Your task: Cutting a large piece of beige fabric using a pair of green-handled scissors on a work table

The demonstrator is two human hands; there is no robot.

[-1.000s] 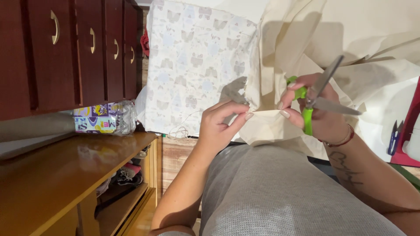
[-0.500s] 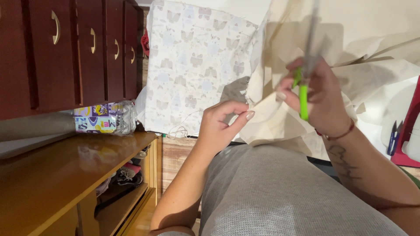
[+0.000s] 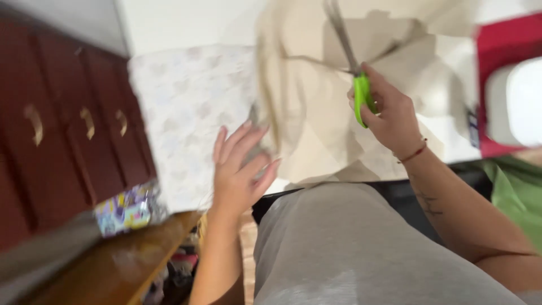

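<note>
My right hand [image 3: 389, 116] grips green-handled scissors [image 3: 354, 73], blades pointing up over a sheet of cream fabric [image 3: 322, 118]. My left hand [image 3: 240, 169] is spread with fingers apart, touching the fabric's left edge near a small grey piece [image 3: 255, 120]. The frame is blurred, so whether the fingers pinch the fabric is unclear. My grey-clad leg [image 3: 344, 248] lies below both hands.
A dark red cabinet with brass handles [image 3: 62, 141] stands at the left above a wooden shelf [image 3: 118, 265]. A colourful packet [image 3: 127, 209] lies on the shelf. A patterned white cloth [image 3: 186, 107] hangs behind. Red and white objects [image 3: 508, 85] and green cloth [image 3: 516, 192] sit at right.
My right hand lifted the scissors upward, blades now pointing up. My left hand opened from a pinch to spread fingers. The view swung and blurred.
</note>
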